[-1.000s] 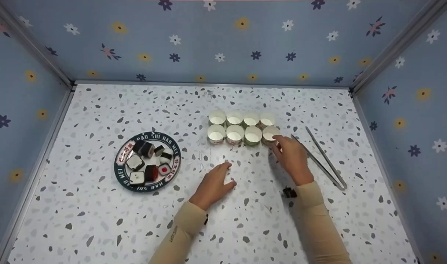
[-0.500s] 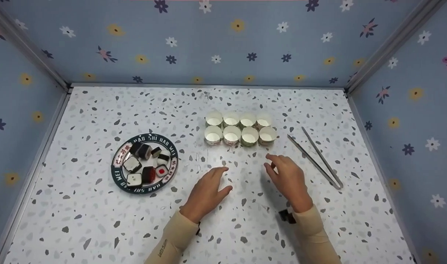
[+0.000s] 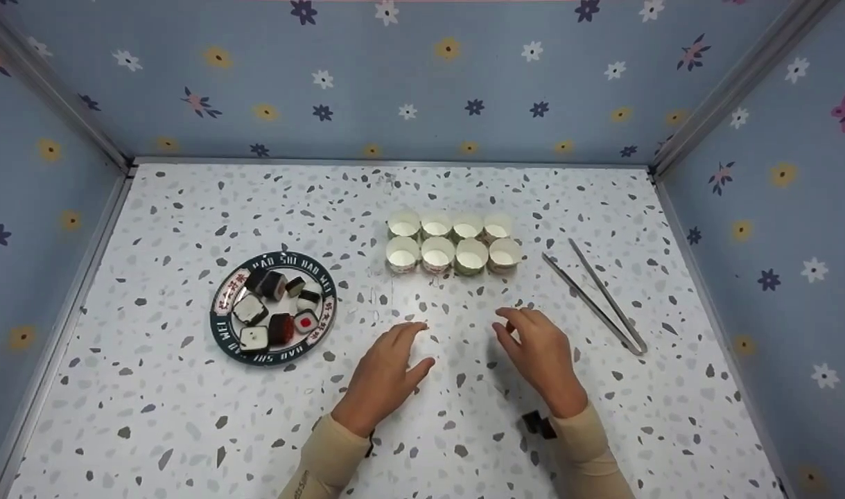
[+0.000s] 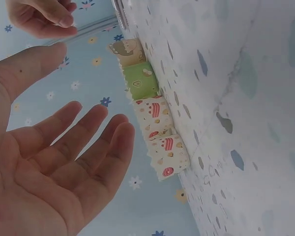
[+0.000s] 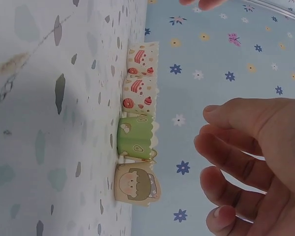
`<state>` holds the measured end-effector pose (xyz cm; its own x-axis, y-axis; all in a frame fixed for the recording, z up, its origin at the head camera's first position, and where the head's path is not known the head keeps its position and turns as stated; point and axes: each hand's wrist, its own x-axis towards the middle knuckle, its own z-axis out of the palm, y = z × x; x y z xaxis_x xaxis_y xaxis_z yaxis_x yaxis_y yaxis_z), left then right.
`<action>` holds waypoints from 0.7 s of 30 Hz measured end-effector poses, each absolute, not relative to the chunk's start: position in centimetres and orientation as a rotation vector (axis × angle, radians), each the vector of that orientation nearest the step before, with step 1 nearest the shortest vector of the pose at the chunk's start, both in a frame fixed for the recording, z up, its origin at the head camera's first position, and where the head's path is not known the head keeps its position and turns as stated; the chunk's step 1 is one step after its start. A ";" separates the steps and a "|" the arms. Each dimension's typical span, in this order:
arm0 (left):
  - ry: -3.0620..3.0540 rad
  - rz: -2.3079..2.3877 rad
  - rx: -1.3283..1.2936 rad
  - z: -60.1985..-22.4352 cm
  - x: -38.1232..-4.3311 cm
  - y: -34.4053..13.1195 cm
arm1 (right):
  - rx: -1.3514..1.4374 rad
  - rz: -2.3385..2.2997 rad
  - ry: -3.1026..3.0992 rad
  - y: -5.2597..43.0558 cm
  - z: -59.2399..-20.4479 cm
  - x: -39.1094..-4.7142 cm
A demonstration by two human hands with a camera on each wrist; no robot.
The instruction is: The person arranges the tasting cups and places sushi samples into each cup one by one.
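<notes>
Paper baking cups stand upright in two touching rows near the table's middle, the front row holding a white printed cup [image 3: 403,256], a green cup [image 3: 471,257] and a tan cup [image 3: 504,256] with a cartoon face [image 5: 132,184]. My left hand [image 3: 380,378] hovers below the cups' left side, fingers relaxed, holding nothing. Opposite it, my right hand [image 3: 540,357] hangs with loosely bent fingers and an empty grasp, between the cups and the metal tongs [image 3: 606,305]. Both palms show bare in the left wrist and right wrist views.
To the left, a dark-rimmed round plate [image 3: 221,336] carries several sushi pieces, among them a roll with a red centre [image 3: 306,321]. Blue flowered panels [image 3: 408,76] wall the speckled table [image 3: 186,430] at the back and both sides.
My right hand has let go of the tan cup at the front right and drawn back toward me. My left hand has shifted slightly back and to the left. The cups stay in place.
</notes>
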<state>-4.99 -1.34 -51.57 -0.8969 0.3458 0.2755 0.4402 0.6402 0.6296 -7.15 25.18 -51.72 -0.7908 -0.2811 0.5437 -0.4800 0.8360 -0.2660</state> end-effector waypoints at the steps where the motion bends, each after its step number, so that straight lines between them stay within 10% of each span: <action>1: -2.725 -1.097 -0.648 -51.6 -5.0 -1.4 | 0.562 0.542 -2.518 25.2 -51.7 -7.2; 21: -2.826 -1.090 -0.041 -51.5 -5.7 -12.9 | 0.487 0.555 -2.543 27.0 -51.3 -7.7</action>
